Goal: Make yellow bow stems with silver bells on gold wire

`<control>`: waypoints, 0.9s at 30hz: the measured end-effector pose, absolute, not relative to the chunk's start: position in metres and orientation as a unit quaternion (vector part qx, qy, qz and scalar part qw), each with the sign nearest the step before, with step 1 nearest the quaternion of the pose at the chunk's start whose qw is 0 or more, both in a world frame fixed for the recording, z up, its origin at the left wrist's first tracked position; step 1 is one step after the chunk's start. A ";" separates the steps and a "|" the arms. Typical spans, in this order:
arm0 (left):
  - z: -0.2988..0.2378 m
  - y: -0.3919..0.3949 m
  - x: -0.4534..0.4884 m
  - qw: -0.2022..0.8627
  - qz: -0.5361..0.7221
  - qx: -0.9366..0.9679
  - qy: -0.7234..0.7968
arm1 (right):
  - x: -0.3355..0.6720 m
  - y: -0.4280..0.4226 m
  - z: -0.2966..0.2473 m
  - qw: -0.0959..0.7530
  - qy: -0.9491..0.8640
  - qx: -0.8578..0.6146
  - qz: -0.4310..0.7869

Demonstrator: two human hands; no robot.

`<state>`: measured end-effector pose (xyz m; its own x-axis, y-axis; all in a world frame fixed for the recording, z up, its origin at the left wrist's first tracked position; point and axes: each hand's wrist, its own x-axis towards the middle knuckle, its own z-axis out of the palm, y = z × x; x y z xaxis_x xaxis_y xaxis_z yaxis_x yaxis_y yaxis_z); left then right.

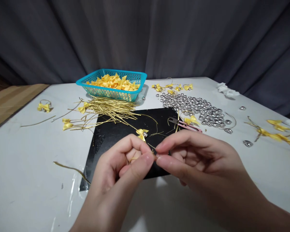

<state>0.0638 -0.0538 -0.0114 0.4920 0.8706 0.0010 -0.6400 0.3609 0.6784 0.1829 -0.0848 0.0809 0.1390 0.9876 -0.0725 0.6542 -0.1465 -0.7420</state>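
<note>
My left hand [128, 174] is closed in a pinch on a thin gold cord [152, 151], of which only a short bit shows. Fingertips of my right hand [198, 158] pinch the same spot from the other side, and the two hands nearly touch. Just beyond them is a yellow ribbon bow [142, 133] with a silver heart-shaped bead on it; whether it is joined to the held cord I cannot tell. Beneath lies a black mat [116, 138]. Pink-handled snips [183, 124] rest near its right edge, beside another yellow bow [191, 120].
A turquoise basket [141, 82] of yellow bows stands at the back, before a pile of gold cords [111, 108]. Silver heart beads [195, 108] spread at right. Bows on looped cords [43, 107] lie left and at the back. Crumpled white tissue [227, 90] sits far right.
</note>
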 end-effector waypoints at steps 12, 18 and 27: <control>-0.013 -0.056 0.059 0.801 0.464 0.326 0.188 | 0.183 -0.085 0.081 0.299 -0.567 -0.689 0.339; -0.013 -0.055 0.061 0.803 0.468 0.327 0.172 | 0.184 -0.084 0.081 0.297 -0.576 -0.692 0.318; -0.012 -0.052 0.061 0.794 0.462 0.345 0.191 | 0.184 -0.084 0.082 0.296 -0.587 -0.691 0.300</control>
<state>0.0605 -0.0524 -0.0116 0.4997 0.8660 0.0156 -0.6018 0.3342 0.7254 0.1838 -0.0836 0.0824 0.1308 0.9891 -0.0680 0.6344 -0.1362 -0.7609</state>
